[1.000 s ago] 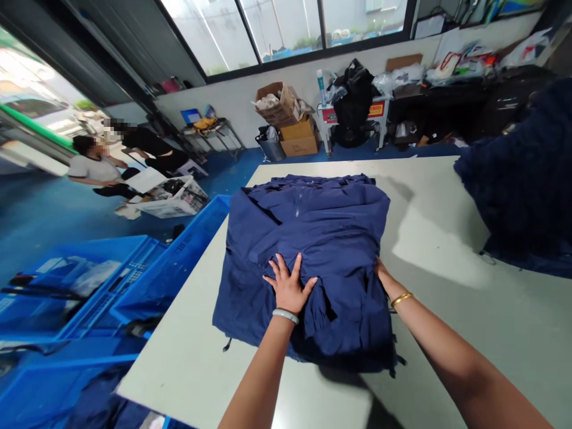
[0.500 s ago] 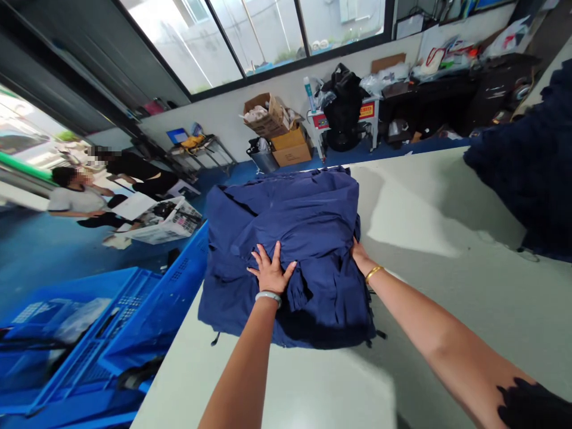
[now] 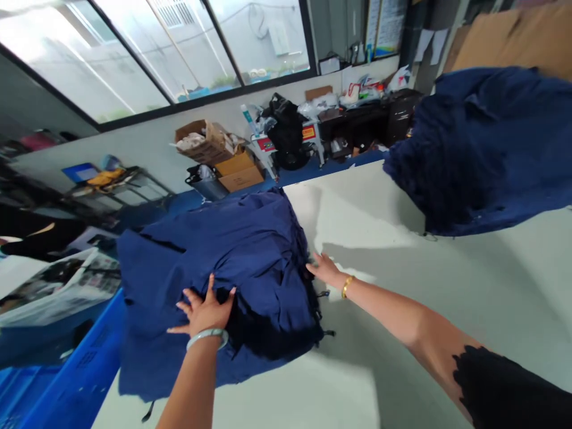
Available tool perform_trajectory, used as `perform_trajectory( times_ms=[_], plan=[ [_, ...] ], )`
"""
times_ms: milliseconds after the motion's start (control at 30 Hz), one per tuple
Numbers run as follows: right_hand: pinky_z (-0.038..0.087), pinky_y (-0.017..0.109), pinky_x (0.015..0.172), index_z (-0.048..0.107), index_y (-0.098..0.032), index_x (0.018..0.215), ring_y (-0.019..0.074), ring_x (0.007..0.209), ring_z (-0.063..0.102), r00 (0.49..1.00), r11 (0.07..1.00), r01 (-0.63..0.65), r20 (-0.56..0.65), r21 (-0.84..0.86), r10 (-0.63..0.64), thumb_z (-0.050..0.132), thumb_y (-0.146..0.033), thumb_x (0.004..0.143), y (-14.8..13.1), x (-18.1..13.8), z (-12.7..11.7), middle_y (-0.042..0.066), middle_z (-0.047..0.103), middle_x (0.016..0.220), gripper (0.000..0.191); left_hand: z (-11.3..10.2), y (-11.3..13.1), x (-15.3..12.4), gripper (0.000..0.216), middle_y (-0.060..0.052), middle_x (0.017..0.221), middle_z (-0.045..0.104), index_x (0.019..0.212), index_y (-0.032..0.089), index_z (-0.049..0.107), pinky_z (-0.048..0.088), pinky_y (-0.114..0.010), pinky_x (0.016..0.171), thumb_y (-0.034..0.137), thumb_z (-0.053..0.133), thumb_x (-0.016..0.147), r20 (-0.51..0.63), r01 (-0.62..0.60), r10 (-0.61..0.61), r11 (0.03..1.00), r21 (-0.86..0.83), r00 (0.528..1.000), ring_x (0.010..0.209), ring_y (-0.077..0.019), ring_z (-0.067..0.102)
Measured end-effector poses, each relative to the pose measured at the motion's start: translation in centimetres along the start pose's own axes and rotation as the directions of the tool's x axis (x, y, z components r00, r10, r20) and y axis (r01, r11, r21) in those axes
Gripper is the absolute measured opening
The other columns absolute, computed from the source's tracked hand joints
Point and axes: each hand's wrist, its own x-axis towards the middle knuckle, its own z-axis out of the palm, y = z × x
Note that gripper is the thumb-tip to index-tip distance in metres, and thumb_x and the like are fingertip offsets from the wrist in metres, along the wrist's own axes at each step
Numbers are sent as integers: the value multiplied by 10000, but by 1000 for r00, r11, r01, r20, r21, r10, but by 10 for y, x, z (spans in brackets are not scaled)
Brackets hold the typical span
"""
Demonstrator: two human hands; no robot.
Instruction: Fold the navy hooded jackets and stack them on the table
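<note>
A stack of navy blue garments (image 3: 250, 238) lies on the pale table, its top piece wrinkled and its right side showing many layered edges. My left hand (image 3: 205, 313), with a pale bangle at the wrist, rests on top of the stack with fingers spread. My right hand (image 3: 325, 269), with a gold bracelet, is at the stack's right edge, fingers extended and close to the cloth; whether the tips touch it I cannot tell. Short dark cord ends stick out at the stack's lower corners.
Another tall navy garment pile (image 3: 487, 149) stands at the table's right, with brown cardboard (image 3: 518, 39) behind it. A blue plastic crate (image 3: 84, 369) borders the table's left edge. Beyond are a white crate (image 3: 89, 286), cardboard boxes (image 3: 241, 173) and a black bag (image 3: 286, 122).
The view has swung right, bringing more of the far pile into sight. My right hand has come slightly away from the stack's side. My left hand stays spread on top.
</note>
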Motion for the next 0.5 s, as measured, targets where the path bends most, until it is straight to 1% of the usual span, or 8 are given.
perform_trajectory(
  times_ms=[33,100,167,233,300,367,433,500],
  plan=[
    [276,489,1285,415,-158,1623,351,1599,281,999,999,31,-11,-34,-31,570,-550,988,19,-22,-14,171,356,1707,762,-4,10,-11,867,-277,1754,92,1678,282,321,67,-921,1083,685,496,931,-48,15,-16,999,-33,999,1585,-571,117],
    [266,485,1293,444,-166,1612,344,1606,272,995,991,92,-26,-100,-95,615,-478,962,65,-70,-47,172,322,1722,741,-11,38,-37,938,-345,1726,86,1710,160,174,94,-896,1119,585,501,941,-206,-13,-9,995,-102,979,1587,-568,107],
    [271,473,1296,459,-164,1608,338,1601,291,993,986,96,-62,-139,-105,625,-455,945,119,-117,-88,180,287,1734,743,-13,76,-66,973,-387,1709,58,1695,26,48,73,-831,1192,485,475,951,-366,-124,72,985,-121,928,1609,-526,39],
    [281,494,1295,493,-177,1590,347,1593,311,988,988,31,-142,-154,-53,623,-454,930,179,-157,-137,176,309,1726,728,-7,127,-98,950,-381,1716,34,1669,-53,29,40,-736,1265,425,446,962,-422,-270,205,958,-100,883,1628,-462,-37],
    [283,514,1299,544,-166,1550,350,1590,318,963,987,-22,-269,-158,-22,583,-468,930,242,-186,-192,183,412,1673,691,10,190,-129,934,-359,1728,29,1660,-77,58,57,-645,1311,408,455,966,-366,-403,336,907,-124,868,1637,-419,-57],
    [309,520,1291,602,-154,1487,347,1577,348,911,988,-78,-411,-137,15,541,-462,925,305,-204,-253,195,515,1594,644,38,263,-161,931,-337,1738,35,1666,-54,109,114,-576,1330,412,499,960,-274,-478,418,851,-215,866,1643,-400,-17],
    [361,526,1264,647,-186,1420,342,1545,405,832,988,-133,-551,-84,65,531,-458,907,365,-215,-317,186,589,1520,592,75,341,-192,927,-308,1750,46,1678,5,164,168,-533,1329,437,547,953,-168,-481,451,813,-328,876,1647,-376,13],
    [404,549,1229,664,-215,1370,348,1497,469,731,985,-174,-671,-15,120,529,-476,895,422,-224,-384,182,617,1478,558,116,421,-223,936,-271,1758,102,1690,67,185,207,-511,1322,470,581,943,-57,-441,463,789,-427,884,1650,-339,14]
  ],
)
